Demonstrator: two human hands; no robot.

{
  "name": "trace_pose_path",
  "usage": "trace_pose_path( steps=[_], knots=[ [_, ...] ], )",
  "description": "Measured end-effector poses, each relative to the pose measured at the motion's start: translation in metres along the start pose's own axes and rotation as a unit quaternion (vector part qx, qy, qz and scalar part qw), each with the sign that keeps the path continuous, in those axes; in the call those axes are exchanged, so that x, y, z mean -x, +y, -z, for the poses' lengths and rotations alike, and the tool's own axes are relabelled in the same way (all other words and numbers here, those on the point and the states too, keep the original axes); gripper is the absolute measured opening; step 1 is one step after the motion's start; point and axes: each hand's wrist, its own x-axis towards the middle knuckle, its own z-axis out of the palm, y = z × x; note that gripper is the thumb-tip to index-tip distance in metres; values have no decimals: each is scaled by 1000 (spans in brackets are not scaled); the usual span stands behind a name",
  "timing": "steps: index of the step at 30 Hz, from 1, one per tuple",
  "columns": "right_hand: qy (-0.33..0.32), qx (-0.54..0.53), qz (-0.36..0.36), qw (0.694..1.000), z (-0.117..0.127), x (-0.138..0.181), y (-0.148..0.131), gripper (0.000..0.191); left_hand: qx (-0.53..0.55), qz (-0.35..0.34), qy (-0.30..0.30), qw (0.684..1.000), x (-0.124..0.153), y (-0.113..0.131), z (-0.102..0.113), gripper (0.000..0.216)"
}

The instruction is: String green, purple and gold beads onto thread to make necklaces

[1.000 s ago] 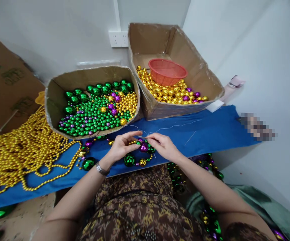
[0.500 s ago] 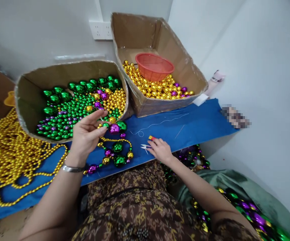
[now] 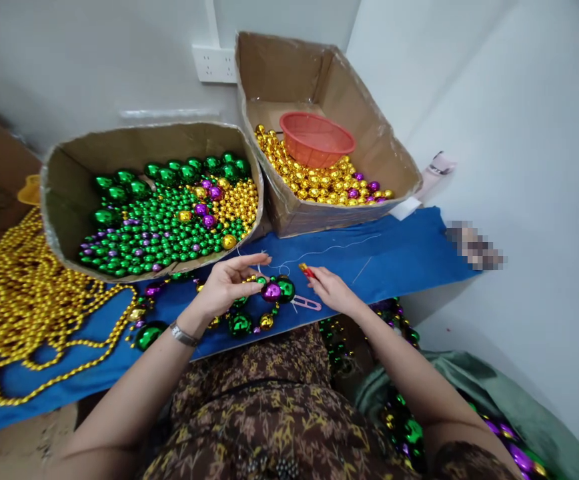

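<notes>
My left hand (image 3: 227, 283) pinches the end of a bead necklace (image 3: 271, 291) between thumb and fingers, at a small green bead beside larger purple and green ones. White thread sticks up by the fingertips. The rest of the necklace lies on the blue cloth (image 3: 399, 247) under and behind this hand. My right hand (image 3: 334, 291) is closed around a small red tube with a yellow tip (image 3: 306, 270), pointing toward the necklace. Between my hands lie pink thread snips (image 3: 307, 303), apart from the right hand.
One cardboard box (image 3: 154, 133) holds green, gold and purple beads. Another box (image 3: 289, 217) holds gold beads and a red plastic basket (image 3: 317, 139). Gold bead strands (image 3: 34, 307) are heaped at left. A loose thread (image 3: 319, 250) runs across the cloth. A green sack (image 3: 479, 373) stands lower right.
My left hand has moved right and down with the necklace end, nearer the right hand. My right hand has let go of the snips and taken hold of the red tube.
</notes>
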Motion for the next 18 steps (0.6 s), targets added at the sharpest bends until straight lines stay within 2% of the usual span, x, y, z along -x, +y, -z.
trace_pose_path(
  steps=[2, 4, 6, 8, 12, 18],
  knots=[
    [-10, -138, 20, 990, 11, -3, -7, 34, 4, 8, -5, 1000, -2, -2, 2, 55],
    [-27, -264, 29, 964, 21, -8, -17, 32, 10, 10, -8, 1000, -4, -4, 4, 55],
    [-43, -313, 35, 948, 29, -14, -28, 29, 14, 10, -8, 1000, -5, -5, 6, 55],
    [-52, -296, 52, 952, 37, -21, -40, 23, 14, 13, -9, 1000, -7, -6, 6, 55],
    [-53, -186, 130, 973, 48, -39, -58, 19, 19, 13, -14, 1000, -9, -8, 6, 55],
    [-43, -120, 171, 977, 37, -64, -67, 29, 36, 4, -22, 999, -12, -11, 8, 55]
  ],
)
